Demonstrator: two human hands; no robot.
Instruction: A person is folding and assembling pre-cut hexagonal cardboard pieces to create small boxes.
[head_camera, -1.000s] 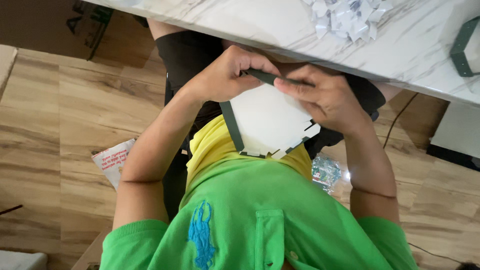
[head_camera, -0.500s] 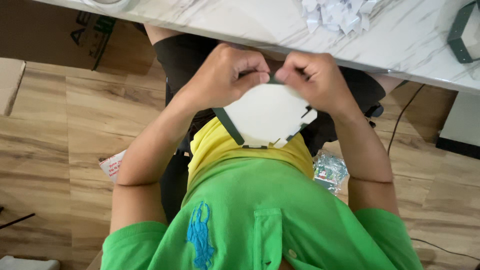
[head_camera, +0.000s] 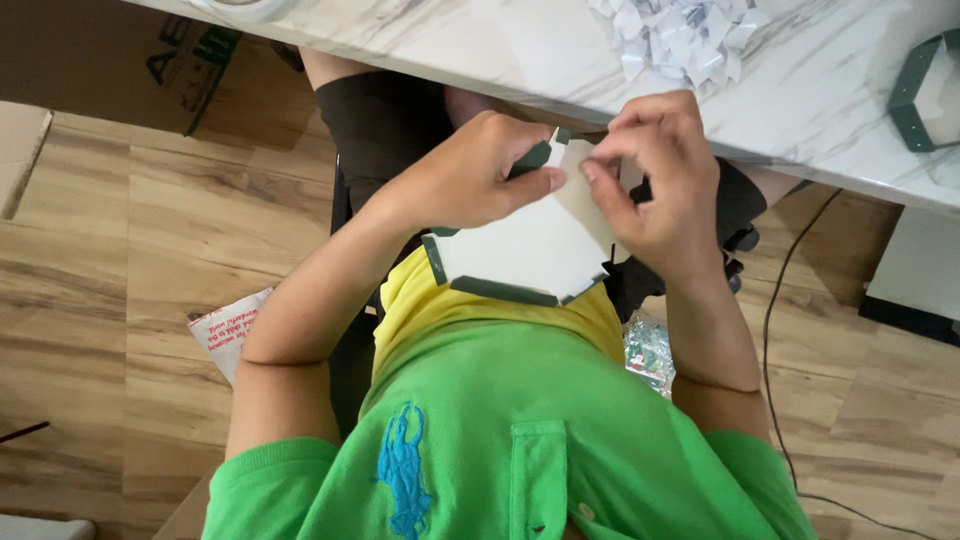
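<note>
Both hands pinch one white card piece (head_camera: 530, 245) just below the marble table (head_camera: 480, 40). Left hand (head_camera: 470, 175) and right hand (head_camera: 655, 170) grip its top edge

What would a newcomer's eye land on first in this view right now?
Most likely the white card piece with dark green edges, held over the lap by the left hand and right hand just below the marble table edge. Next, the pile of white paper scraps on the tabletop.
</note>
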